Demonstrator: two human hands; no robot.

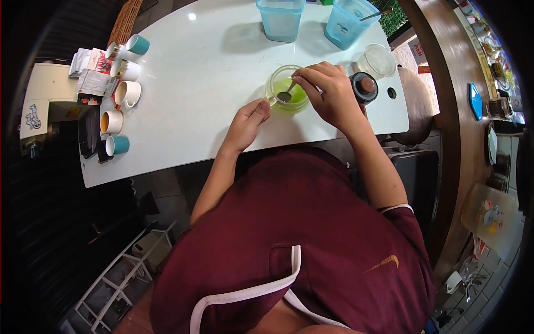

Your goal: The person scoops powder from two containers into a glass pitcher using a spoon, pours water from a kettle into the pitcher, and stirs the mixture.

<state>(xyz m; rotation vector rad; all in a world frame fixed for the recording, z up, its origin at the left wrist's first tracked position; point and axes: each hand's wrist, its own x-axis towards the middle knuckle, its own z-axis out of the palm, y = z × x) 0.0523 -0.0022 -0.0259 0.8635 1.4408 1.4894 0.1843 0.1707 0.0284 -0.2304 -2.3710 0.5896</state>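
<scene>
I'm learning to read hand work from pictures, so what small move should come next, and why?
Probably a slow circle of the spoon through the green liquid: the right hand grips its handle, its bowl is down inside the glass cup, and the left hand holds the cup at its side.

On the glossy white table [183, 111] there stand a row of ceramic cups [128, 93], two light-blue plastic containers [280, 23] [344, 32], a round translucent plastic tub [377, 60], a dark jar [364, 87] and a clear glass mug with green liquid [299, 103].
</scene>
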